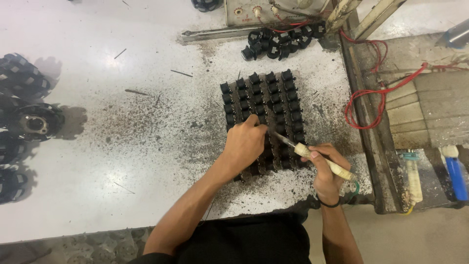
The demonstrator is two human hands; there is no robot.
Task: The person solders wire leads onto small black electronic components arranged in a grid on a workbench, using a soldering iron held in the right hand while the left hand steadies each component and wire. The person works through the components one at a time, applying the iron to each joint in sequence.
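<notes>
A dark block holding rows of several small black parts lies on the white worktable. My left hand rests on the block's near left part, fingers pinched at something thin near one part; what it pinches is too small to tell. My right hand grips a soldering iron by its pale handle. The iron's tip points left toward the block, close to my left fingertips.
A loose pile of black parts lies behind the block, next to a metal box with red wires. Black round housings stand along the left edge. A wooden bench at right holds a blue-handled tool.
</notes>
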